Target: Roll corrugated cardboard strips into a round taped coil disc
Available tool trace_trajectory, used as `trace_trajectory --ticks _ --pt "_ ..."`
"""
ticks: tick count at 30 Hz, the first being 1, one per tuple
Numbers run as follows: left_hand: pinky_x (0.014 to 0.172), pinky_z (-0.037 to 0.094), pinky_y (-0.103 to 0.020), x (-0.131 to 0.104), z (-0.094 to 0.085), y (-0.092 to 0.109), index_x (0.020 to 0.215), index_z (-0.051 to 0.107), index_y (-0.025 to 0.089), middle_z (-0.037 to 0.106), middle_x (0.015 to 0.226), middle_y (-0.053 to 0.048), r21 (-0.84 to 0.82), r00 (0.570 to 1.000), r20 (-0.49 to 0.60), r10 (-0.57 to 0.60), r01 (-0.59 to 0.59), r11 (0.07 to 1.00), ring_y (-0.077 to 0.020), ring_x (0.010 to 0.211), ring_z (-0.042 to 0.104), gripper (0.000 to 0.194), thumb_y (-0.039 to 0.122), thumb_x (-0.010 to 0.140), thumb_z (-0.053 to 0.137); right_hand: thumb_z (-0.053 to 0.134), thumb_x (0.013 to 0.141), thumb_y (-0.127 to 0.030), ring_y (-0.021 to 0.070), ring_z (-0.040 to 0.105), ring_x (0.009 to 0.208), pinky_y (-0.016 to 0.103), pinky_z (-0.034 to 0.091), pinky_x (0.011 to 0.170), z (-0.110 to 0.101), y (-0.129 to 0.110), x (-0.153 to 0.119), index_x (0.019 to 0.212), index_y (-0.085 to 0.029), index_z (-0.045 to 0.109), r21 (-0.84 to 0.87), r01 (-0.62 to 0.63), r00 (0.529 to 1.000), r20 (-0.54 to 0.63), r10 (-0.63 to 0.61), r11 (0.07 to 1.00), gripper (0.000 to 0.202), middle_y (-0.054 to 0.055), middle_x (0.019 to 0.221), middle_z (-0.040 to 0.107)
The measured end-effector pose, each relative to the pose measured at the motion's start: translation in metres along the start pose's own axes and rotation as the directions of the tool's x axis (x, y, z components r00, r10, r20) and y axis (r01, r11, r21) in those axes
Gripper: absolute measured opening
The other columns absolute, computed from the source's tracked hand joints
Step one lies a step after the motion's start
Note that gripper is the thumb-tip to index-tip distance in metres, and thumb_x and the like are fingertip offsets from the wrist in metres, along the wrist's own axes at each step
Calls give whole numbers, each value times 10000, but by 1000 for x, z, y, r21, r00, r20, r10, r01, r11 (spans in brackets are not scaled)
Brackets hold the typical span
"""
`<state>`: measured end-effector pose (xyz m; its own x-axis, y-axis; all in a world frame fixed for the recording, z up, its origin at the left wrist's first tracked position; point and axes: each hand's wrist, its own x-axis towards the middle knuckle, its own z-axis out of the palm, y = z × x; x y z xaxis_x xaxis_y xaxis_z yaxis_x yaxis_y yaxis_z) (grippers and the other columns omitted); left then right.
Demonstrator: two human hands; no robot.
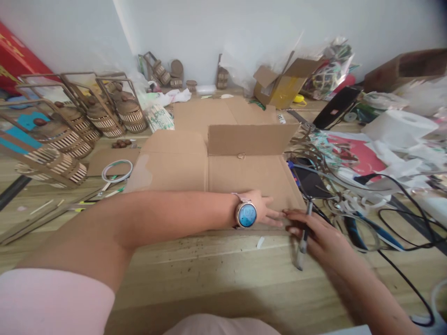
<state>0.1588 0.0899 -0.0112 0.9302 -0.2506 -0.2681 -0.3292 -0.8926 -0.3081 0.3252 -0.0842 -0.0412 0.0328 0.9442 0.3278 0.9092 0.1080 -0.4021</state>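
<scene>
Near the front edge of the tabletop, the left hand lies flat — fingers spread — on the cardboard sheet; just right, the right hand has closed its grip around a pen.

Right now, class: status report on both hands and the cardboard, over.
Left hand flat on cardboard sheet. Right hand gripping a tool, blurred. Cables tangled alongside.

Wooden lantern-like frames stand in rows at the left of the wooden floor, with a coil of wire just beside them. At the back, a small open box sits by the wall. On the right lie a white paper roll, black cables and red paper.
</scene>
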Motion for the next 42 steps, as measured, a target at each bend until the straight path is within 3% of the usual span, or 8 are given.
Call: trace_trajectory --ticks 2,6,9,14,23,30,36,42 --pt "823 583 -373 0 2 -1 1459 356 514 229 1608 218 -8 1000 -5 -2 2 1000 -221 1380 441 897 27 731 550 568 911 -374 255 723 963 375 593 779 -2 -6 -6 1116 -253 657 26 -83 991 -103 86 996 254 87 1088 751" --pt "847 571 -401 0 6 -3 1442 384 515 246 1601 224 -21 999 -32 2 -3 1000 -216 1398 418 892 15 713 506 379 993 -365 217 696 744 342 557 679 -2 -37 -18 1153 -237 629 69 -197 923 -323 209 978 323 40 785 714" --pt "812 574 -409 0 8 -4 1418 407 541 265 1595 224 -27 998 -62 15 -17 1000 -228 1386 428 869 43 713 517 410 980 -372 191 689 710 295 554 639 6 -72 -18 934 -250 704 196 -129 941 -287 182 972 322 35 789 719" --pt "762 581 -397 1 11 -3 1417 417 530 287 1595 197 -3 994 -104 35 -35 999 -252 1353 464 884 86 669 579 598 877 -292 187 732 754 260 584 695 33 -113 -3 817 -258 718 395 -254 948 -81 309 883 138 14 809 772" --pt "601 565 -340 4 21 0 1465 335 516 274 1600 177 308 982 -176 64 -6 951 -258 1267 543 717 309 792 474 559 862 -345 243 732 817 334 603 737 56 -123 13 767 -270 696 405 -312 925 -78 372 860 183 35 814 778" --pt "462 498 -338 5 29 3 1489 145 574 245 1606 134 685 976 -201 82 80 724 -318 1169 565 903 367 688 509 561 859 -349 220 720 786 332 594 783 57 -125 16 757 -259 695 383 -302 928 -92 361 873 191 24 789 760" --pt "572 533 -303 5 25 0 1467 322 534 256 1602 212 349 980 -186 63 6 937 -221 1234 546 658 338 848 428 555 867 -393 229 730 814 335 591 795 57 -119 14 768 -264 710 346 -324 924 -85 374 880 224 24 810 770" --pt "728 583 -389 10 22 -2 1382 458 544 350 1571 179 13 986 -163 38 -36 999 -266 1280 519 765 160 735 596 595 835 -406 249 735 748 366 590 754 34 -85 -6 788 -250 727 248 -420 879 -128 459 873 210 43 812 782"
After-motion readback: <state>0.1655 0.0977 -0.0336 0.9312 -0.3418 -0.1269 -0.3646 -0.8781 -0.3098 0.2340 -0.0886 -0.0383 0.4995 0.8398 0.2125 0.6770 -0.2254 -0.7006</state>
